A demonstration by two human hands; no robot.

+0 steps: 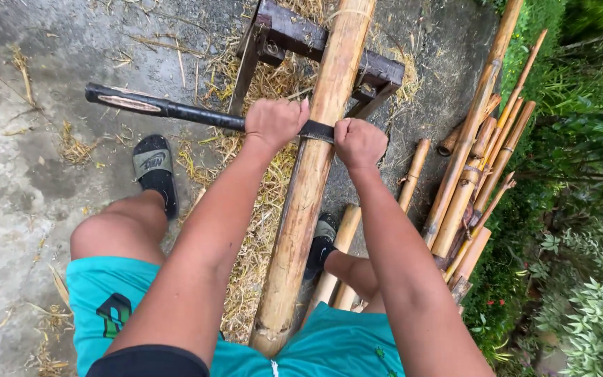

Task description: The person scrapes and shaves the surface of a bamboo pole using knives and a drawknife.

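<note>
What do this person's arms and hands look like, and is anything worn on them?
Both arms are bare from shoulder to wrist, with no long sleeves. The left hand and right hand wear no gloves, rings, watch or bands. Only a dark sleeve edge shows at the left shoulder, above teal shorts with a green and black print.

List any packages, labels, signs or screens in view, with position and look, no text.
No packages, signs or screens in view.
Sandal strap mark: pale printed logo on the grey-green strap of the black sandal, left of the bamboo pole, on wet concrete.
Shorts emblem: dark and green blocky graphic on the teal shorts, lower left, beside the left forearm.
Left hand and right hand grip a dark blade across the pole; nothing printed shows there.
</note>
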